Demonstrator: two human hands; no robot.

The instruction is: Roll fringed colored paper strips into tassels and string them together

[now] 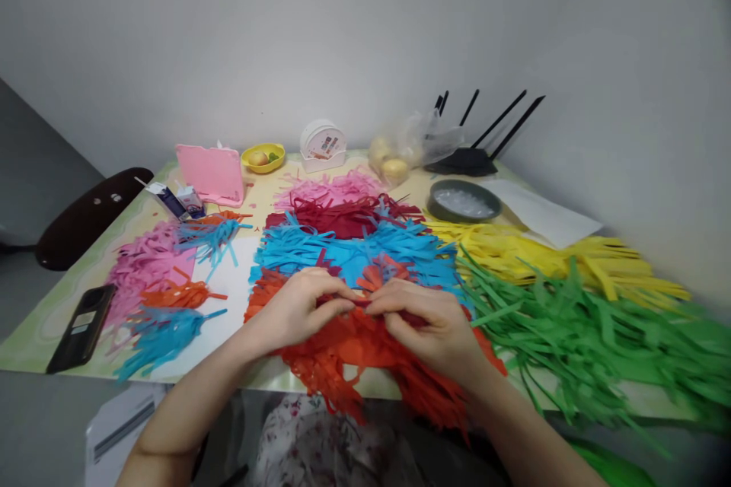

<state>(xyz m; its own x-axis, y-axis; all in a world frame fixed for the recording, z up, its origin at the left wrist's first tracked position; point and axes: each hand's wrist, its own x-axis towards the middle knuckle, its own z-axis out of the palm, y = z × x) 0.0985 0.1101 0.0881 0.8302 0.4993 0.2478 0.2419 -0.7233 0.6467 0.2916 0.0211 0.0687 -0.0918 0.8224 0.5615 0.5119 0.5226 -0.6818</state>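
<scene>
Both hands meet over the middle of the table's front part, fingers pinched close together. Between my left hand (305, 304) and my right hand (426, 316) is a small red paper piece (362, 303), its far ends hidden by the fingers. Beneath the hands lies orange-red fringed paper (354, 342), hanging over the table edge. Just beyond sits blue fringed paper (343, 255), then dark red fringed paper (334, 217). Finished-looking orange (177, 294) and blue tassels (163, 335) rest on a white sheet at the left.
Green (594, 319) and yellow fringed paper (531, 247) spread at right. Behind them stand a dark bowl (464, 202) and a router (464, 161). A phone (81, 327), pink fringed paper (145, 262), drink cartons (171, 202) and a pink tablet case (211, 173) are at left.
</scene>
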